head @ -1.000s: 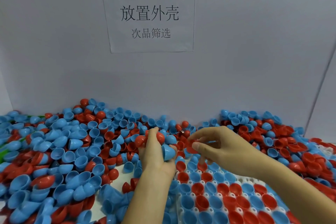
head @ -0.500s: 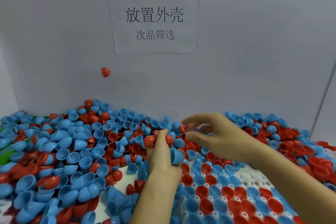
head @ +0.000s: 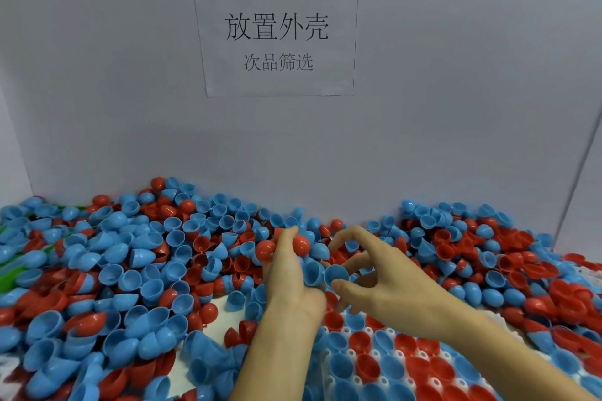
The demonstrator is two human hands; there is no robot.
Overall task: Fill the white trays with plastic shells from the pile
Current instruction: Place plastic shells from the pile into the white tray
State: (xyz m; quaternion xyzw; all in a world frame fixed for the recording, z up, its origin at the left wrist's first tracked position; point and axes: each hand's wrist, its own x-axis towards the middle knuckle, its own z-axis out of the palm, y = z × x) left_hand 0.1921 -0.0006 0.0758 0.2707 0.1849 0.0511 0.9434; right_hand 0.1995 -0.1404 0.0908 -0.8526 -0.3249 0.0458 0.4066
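Observation:
A big pile of blue and red plastic shells (head: 136,264) covers the table up to the back wall. A white tray (head: 374,365) lies at the bottom centre-right, its pockets holding blue and red shells. My left hand (head: 288,283) stands on edge over the tray's far end and holds a clutch of shells, two red ones (head: 299,246) at the fingertips and blue ones by the palm. My right hand (head: 381,283) is right beside it, thumb and fingers pinching a blue shell (head: 337,275) at the left palm.
A grey wall with a paper sign (head: 277,32) closes off the back. A grey side panel (head: 586,172) stands on the right. More shells (head: 488,247) are heaped to the right of the tray. Something green (head: 6,231) shows at the far left edge.
A red shell that was in the air by the wall half a second ago is gone. My right hand came back down and took hold of a blue shell at my left hand.

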